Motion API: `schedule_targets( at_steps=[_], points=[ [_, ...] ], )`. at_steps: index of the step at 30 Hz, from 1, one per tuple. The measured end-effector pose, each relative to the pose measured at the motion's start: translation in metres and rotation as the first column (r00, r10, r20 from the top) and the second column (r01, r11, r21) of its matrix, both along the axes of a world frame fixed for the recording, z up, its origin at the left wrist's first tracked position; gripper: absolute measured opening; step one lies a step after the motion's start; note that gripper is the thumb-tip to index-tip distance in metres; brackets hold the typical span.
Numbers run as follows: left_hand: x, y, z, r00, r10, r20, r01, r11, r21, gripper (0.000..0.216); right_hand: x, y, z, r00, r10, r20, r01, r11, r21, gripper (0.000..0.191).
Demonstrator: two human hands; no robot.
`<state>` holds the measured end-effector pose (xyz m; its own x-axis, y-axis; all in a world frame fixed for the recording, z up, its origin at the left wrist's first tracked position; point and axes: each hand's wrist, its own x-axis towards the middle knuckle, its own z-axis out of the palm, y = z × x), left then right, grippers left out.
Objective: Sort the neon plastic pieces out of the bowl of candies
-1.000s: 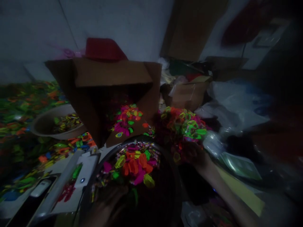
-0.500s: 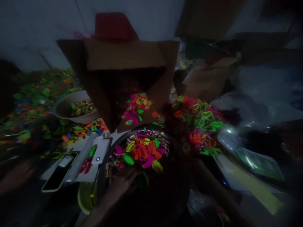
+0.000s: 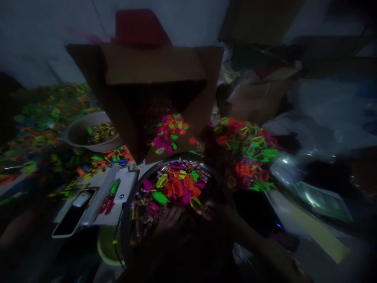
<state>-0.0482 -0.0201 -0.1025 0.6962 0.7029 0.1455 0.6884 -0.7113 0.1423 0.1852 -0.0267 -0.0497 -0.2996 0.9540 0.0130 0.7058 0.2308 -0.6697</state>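
Observation:
A round dark basin stands in front of me, filled with small striped pieces. On top lies a heap of neon plastic pieces in orange, pink, green and yellow. Over the near part of the basin, my left hand reaches in just below the heap, its fingers bent and dim. Close by on the right, my right hand is beside a yellow plastic piece. Deep shadow covers both palms and most of the right fingers, so whatever they may hold is hidden.
Behind the basin, an open cardboard box spills more plastic pieces. A loose pile lies to its right. Leftward are a bowl, a phone and a yellowish tub. Another person's arm shows at far left.
My right hand has come leftward from the loose pile into the basin. My left hand has shifted slightly right, its fingers now more bent. The green piece beside it is no longer visible.

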Motion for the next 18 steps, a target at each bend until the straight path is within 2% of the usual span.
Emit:
schedule_targets(
  at_steps=[2,5,6,8,11,13,18],
  points=[
    [0.003,-0.001,0.005,0.996,0.055,0.075,-0.053,0.998,-0.036,0.022,0.001,-0.002,-0.003,0.999,0.032,0.009,-0.032,0.999,0.025,0.025],
    [0.004,-0.003,0.024,0.961,0.118,0.25,-0.066,0.976,-0.208,0.008,0.004,-0.005,-0.003,0.997,0.076,0.005,-0.076,0.995,0.068,0.03],
    [0.004,-0.005,0.033,0.934,0.165,0.318,-0.075,0.958,-0.277,0.003,0.005,-0.007,-0.003,0.996,0.093,0.001,-0.093,0.993,0.079,0.028],
    [0.005,-0.009,0.05,0.84,0.316,0.441,-0.135,0.909,-0.395,0.01,0.004,-0.009,-0.001,0.992,0.125,-0.012,-0.123,0.988,0.098,0.022],
    [0.008,-0.018,0.067,0.712,0.47,0.521,-0.166,0.835,-0.525,0.017,0.001,-0.012,0.005,0.987,0.156,-0.033,-0.151,0.981,0.124,0.02],
    [0.009,-0.023,0.071,0.688,0.484,0.54,-0.139,0.819,-0.557,0.015,-0.002,-0.014,0.011,0.985,0.167,-0.04,-0.158,0.973,0.167,0.022],
    [0.011,-0.029,0.073,0.705,0.425,0.567,-0.11,0.856,-0.505,0.013,-0.005,-0.02,0.029,0.965,0.263,-0.005,-0.244,0.899,0.364,0.032]
  ],
)
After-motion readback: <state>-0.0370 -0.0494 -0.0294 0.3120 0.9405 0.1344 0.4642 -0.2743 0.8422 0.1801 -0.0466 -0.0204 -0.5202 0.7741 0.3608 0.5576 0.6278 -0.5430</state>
